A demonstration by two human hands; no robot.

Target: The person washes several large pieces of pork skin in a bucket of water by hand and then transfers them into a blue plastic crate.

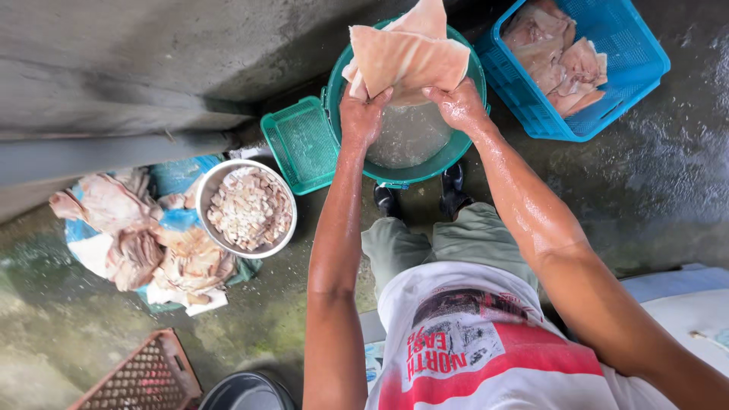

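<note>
— Hands first: how were they set?

— Both were closed tight. The left hand (363, 114) and the right hand (458, 105) each pinched a lower corner of a broad, flat slab of pale pink flesh (406, 53), fingers curled over its edge, holding it up above a round green tub (463, 140).

— And the tub?

— Plastic, holding cloudy water. Both forearms were wet and shiny.

— Anything else close by?

— A blue lattice crate (623, 45) with more pink slabs stood just beside the tub, a small green mesh basket (300, 144) touched its other side, and a metal bowl (247, 209) of small pale chunks sat near, on wet concrete.
</note>
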